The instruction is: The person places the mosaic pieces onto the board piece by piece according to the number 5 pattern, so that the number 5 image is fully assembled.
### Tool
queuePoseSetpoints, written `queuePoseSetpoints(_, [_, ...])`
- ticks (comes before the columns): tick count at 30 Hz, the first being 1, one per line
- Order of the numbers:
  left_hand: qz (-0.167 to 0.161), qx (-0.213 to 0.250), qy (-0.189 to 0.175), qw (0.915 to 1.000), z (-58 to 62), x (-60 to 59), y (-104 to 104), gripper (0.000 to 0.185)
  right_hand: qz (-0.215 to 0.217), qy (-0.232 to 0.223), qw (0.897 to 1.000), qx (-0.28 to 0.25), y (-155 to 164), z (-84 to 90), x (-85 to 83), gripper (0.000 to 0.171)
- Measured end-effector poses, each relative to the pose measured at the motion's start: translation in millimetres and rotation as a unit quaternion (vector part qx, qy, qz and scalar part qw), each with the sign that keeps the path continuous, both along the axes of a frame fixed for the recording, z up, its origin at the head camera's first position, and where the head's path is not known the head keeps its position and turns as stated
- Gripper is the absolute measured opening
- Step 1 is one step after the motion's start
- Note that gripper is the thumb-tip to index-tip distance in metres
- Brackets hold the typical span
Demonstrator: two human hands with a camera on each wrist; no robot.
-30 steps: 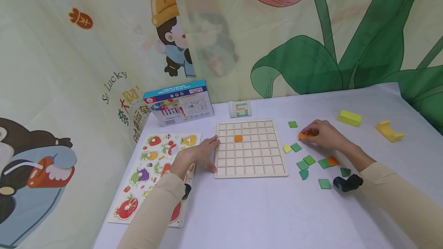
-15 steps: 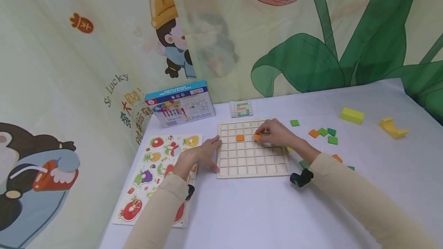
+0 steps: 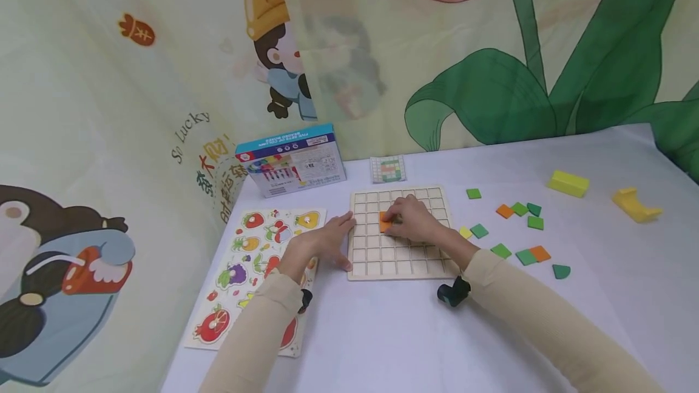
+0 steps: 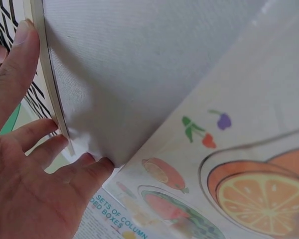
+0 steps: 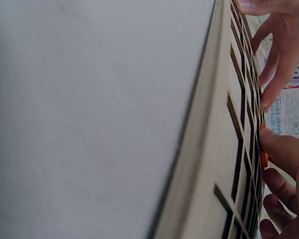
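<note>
Cartoon-print curtains back the white desk [image 3: 415, 332]. From the head camera I see my left hand [image 3: 322, 242] lying flat, fingers straight, against the left edge of the wooden grid board [image 3: 401, 253], while my right hand [image 3: 412, 220] pinches an orange tile [image 3: 384, 222] down on the board's upper middle cells. Left wrist: straight fingers [image 4: 20, 74] touch the board's rim [image 4: 50, 79]. Right wrist: my thumb [image 5: 284, 149] presses the orange tile [image 5: 263, 158] onto the grid.

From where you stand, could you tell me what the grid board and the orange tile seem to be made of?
The grid board looks like pale unfinished plywood: matte tan surface with dark cut lines between cells. The orange tile under the right hand seems painted wood or possibly plastic; its flat, even matte colour leaves that open.
</note>
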State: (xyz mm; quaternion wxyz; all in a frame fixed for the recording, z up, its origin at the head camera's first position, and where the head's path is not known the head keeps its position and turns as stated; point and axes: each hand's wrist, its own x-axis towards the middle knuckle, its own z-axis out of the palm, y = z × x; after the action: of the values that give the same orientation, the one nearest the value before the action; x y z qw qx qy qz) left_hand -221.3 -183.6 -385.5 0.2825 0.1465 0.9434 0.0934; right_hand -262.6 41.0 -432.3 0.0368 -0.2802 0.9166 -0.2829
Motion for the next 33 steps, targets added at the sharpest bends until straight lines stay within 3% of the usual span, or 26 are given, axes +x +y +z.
queuePoseSetpoints(8, [-0.001, 0.001, 0.003, 1.0000, 4.3, -0.1, 0, 0.099, -0.001, 0.007, 1.000, -0.005, 1, -2.4, 2.6, 0.027])
queuePoseSetpoints(22, [0.011, 0.009, 0.003, 0.9999, -0.3, 0.1, 1, 0.099, 0.004, 0.017, 1.000, -0.014, 9, -2.9, 3.3, 0.027])
queuePoseSetpoints(28, [0.007, 0.014, 0.001, 0.9999, -1.2, 1.5, 2, 0.100, -0.015, -0.005, 1.000, -0.025, 45, 8.7, 0.6, 0.031])
queuePoseSetpoints(33, [0.002, 0.008, 0.005, 1.0000, 2.0, 2.6, 0, 0.099, -0.078, -0.032, 0.996, -0.004, 102, 15.9, -6.2, 0.035])
